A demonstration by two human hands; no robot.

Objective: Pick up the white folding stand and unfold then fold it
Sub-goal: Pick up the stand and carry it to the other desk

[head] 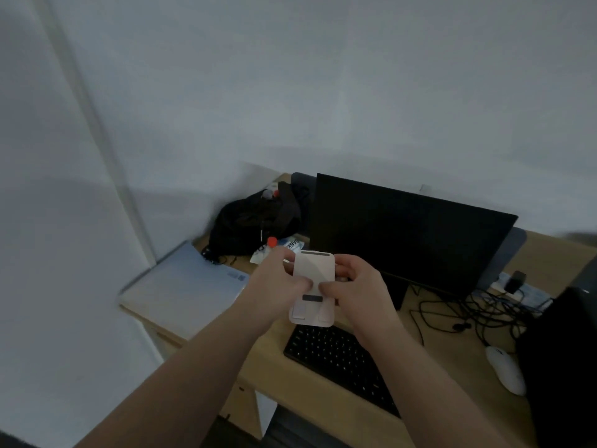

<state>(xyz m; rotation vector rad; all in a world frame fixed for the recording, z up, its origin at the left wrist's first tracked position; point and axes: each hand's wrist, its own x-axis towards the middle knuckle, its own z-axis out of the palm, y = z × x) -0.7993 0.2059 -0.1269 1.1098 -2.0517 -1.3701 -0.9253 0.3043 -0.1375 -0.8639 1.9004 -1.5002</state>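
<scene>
The white folding stand [314,270] is held in the air above the desk, in front of the monitor. It looks flat, with a dark strip near its top edge and a dark pad lower down. My left hand [277,279] grips its left edge, thumb across the front. My right hand [358,286] grips its right edge, thumb pressed on the middle. Both sets of fingers curl behind the stand, hiding its back.
A black monitor [407,234] stands behind the stand, a black keyboard [339,357] lies below it. A closed grey laptop [184,282] and a black bag [255,224] are at the left. A white mouse [505,370] and tangled cables [468,312] lie at the right.
</scene>
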